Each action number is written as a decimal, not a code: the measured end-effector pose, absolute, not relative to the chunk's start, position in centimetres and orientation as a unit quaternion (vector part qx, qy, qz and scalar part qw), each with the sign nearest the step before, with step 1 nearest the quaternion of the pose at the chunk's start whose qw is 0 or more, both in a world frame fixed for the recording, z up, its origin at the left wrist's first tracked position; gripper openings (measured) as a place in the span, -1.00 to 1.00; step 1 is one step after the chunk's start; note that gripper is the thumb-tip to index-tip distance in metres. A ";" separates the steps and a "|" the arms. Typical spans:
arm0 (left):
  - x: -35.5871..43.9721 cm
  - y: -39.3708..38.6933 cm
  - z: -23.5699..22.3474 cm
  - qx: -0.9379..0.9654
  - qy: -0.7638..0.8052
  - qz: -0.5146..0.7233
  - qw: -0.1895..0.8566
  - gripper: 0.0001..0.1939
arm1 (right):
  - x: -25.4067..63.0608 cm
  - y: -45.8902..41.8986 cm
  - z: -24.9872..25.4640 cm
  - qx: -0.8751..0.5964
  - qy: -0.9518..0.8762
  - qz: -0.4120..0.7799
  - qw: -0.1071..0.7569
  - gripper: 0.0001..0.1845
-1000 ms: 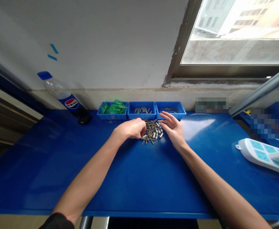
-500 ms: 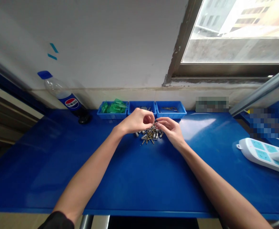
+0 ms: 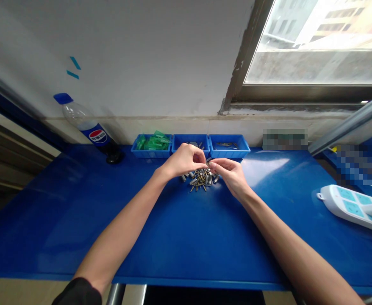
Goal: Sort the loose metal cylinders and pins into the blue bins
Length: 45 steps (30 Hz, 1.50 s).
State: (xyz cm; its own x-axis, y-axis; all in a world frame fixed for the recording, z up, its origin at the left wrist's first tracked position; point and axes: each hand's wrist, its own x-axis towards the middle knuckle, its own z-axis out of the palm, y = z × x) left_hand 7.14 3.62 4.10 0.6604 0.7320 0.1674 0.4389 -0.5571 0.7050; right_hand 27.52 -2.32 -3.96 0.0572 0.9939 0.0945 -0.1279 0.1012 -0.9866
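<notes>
My left hand (image 3: 188, 161) and my right hand (image 3: 229, 171) meet at their fingertips, both closed in a pinch. Between them sits something small, too tiny and too covered by the fingers to name. Directly beneath lies a pile of small metal parts (image 3: 201, 181), some brass-coloured and pin-like, others silver and thicker. Behind the hands stand three blue bins in a row. Green plastic pieces (image 3: 156, 141) fill the left bin (image 3: 151, 155). The middle bin (image 3: 190, 137) holds metal parts, partly hidden by my left hand. Thin dark rods lie in the right bin (image 3: 237, 153).
A cola bottle (image 3: 97, 134) stands at the back left of the blue table (image 3: 186, 245). On the right lies a white power strip (image 3: 348, 207) with a plug in it. Behind it a grey metal post (image 3: 348, 120) slants up. Wall and window close off the back.
My fingertips have come together, the right hand's fingers closing into a pinch against the left's. The whole view has shifted slightly; the pile and bins look unchanged.
</notes>
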 end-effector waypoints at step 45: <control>7.3 3.5 3.7 0.873 0.366 0.185 0.264 -0.83 | 27.6 -2.5 -3.2 -0.492 -0.486 0.433 0.577 -0.64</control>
State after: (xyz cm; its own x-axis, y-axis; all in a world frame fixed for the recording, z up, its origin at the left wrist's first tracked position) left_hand 7.31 3.50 3.68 0.6640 0.7365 0.1290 0.5414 -0.5925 0.5965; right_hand 27.60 -2.46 -3.22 0.1514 0.9792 0.1352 -0.0215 0.1400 -0.9899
